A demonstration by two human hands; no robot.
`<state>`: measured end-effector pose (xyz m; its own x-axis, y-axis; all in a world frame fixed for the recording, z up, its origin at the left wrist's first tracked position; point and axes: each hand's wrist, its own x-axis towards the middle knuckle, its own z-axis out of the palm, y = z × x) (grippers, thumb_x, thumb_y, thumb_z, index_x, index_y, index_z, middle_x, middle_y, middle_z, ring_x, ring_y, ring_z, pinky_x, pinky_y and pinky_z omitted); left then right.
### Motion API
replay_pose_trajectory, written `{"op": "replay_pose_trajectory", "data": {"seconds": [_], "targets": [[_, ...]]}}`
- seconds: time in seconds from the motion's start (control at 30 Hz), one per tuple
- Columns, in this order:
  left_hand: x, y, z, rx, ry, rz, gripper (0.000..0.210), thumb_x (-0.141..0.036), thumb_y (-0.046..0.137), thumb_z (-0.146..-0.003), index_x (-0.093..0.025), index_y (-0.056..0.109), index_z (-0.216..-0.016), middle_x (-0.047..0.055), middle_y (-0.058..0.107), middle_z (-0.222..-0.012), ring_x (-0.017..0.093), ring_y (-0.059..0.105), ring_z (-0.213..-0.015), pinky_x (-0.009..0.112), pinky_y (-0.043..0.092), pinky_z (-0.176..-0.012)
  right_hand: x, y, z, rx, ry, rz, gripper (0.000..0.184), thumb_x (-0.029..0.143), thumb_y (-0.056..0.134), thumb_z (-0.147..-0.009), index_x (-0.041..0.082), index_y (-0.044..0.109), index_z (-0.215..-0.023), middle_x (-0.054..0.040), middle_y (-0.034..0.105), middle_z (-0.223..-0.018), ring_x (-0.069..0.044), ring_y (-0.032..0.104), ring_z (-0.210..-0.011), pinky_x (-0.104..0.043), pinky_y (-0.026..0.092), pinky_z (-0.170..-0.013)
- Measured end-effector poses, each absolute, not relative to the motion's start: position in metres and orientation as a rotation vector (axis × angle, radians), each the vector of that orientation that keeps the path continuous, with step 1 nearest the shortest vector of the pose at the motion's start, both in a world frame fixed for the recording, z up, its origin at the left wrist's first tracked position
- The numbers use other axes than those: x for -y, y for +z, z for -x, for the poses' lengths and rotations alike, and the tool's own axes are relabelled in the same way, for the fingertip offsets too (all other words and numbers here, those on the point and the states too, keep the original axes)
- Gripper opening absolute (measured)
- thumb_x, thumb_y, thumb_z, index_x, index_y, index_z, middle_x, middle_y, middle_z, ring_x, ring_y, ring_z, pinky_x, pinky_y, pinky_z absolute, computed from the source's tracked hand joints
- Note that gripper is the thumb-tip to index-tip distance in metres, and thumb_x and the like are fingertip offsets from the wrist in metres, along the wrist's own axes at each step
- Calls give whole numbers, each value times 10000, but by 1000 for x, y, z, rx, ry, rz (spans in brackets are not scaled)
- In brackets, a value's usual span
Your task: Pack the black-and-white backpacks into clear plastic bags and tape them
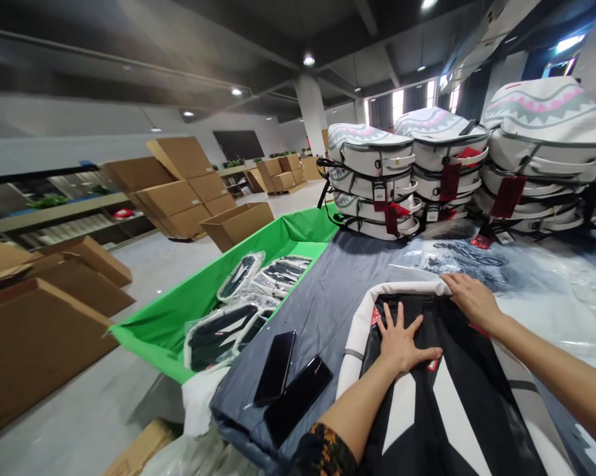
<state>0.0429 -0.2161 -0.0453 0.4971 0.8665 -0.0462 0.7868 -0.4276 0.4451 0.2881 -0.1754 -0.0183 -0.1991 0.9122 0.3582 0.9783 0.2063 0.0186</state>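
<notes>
A white and black backpack [429,396] lies on the table in front of me, with its black padded back panel and two white stripes facing up. My left hand [401,344] presses flat on the upper part of that panel, fingers spread wide. At the backpack's top edge, my right hand [473,303] has its fingers bent over the white rim; the fingertips are partly hidden. Beyond it, a clear plastic bag [540,291] with dark printing is spread on the table. Two dark phones, one farther [274,367] and one nearer [298,400], lie left of the backpack.
Stacked white backpacks [372,178] with red tags line the table's far side. Left of the grey-covered table [322,291], a green fabric bin [163,317] holds several plastic-wrapped backpacks. Cardboard boxes [173,205] stand on the floor, and an open carton [40,357] is at the left.
</notes>
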Motion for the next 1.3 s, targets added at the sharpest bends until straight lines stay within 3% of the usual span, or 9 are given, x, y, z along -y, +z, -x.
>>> {"op": "replay_pose_trajectory", "data": {"seconds": [0.1,0.23,0.5,0.67,0.8,0.97,1.07,1.2,1.3], "targets": [[223,-56,-36,-1422,398,-2353,933,-805,602,-783,-422,312,-1583,81,127,-1726,508,-33,-1549,807,118,-1155,145,-11,-315,2278,-221,1861,333,127,729,-668,249,655,-969,-46,729,-934,-252,691,-842,-306,476,-655],[218,-61,-40,-1280,522,-2632,785,-721,545,-895,-421,311,-1583,69,215,-1710,443,56,-1570,772,108,-1184,115,-33,-320,2306,-115,1891,354,98,777,-582,243,588,-845,4,687,-846,-196,656,-780,-256,394,-611],[181,-55,-68,-1126,411,-2775,490,-554,449,-1025,-397,492,-1487,44,380,-1648,290,339,-1518,665,87,-1248,183,-17,-289,2206,-243,1919,243,146,631,-794,186,638,-1034,-155,678,-1100,-309,618,-1044,-430,469,-899],[182,-49,-69,-1278,578,-2634,458,-344,415,-1057,-226,491,-1493,120,589,-1443,262,455,-1416,521,217,-1252,300,-25,-223,2505,-133,1398,325,294,527,-948,302,653,-1247,-48,664,-1320,-233,565,-1261,-478,278,-1189],[194,-33,-56,-1269,519,-2597,448,-212,286,-1063,-158,510,-1448,139,596,-1390,263,463,-1380,515,241,-1227,336,-64,-196,2499,-210,1248,417,325,422,-1015,246,597,-1385,-80,625,-1423,-250,517,-1361,-497,355,-1141],[264,-14,-6,-537,162,-2688,326,-388,431,-1060,-231,711,-1006,5,731,-1017,168,644,-1005,294,461,-979,324,-94,-197,2421,-251,1350,437,254,389,-1013,194,587,-1398,-98,578,-1477,-234,518,-1372,-481,360,-1142],[297,-22,7,-129,-33,-2802,349,-410,455,-1043,-191,691,-909,35,715,-864,185,629,-860,314,465,-897,324,-92,-195,2401,-300,1353,455,223,361,-1016,137,561,-1415,-118,559,-1492,-235,490,-1396,-478,350,-1150],[297,-45,-6,-19,-99,-3046,302,-265,455,-1006,-178,693,-843,65,709,-844,187,602,-849,337,429,-950,326,-87,-192,2333,-361,1356,437,193,354,-1002,103,597,-1353,-155,611,-1426,-254,518,-1366,-478,375,-1132],[293,-55,-11,-190,-33,-3152,262,-310,488,-989,-164,706,-983,79,711,-974,219,594,-994,383,395,-1029,329,-71,-192,2303,-259,1264,389,187,366,-995,150,639,-1269,-146,696,-1271,-231,628,-1199,-449,447,-1054]]}}
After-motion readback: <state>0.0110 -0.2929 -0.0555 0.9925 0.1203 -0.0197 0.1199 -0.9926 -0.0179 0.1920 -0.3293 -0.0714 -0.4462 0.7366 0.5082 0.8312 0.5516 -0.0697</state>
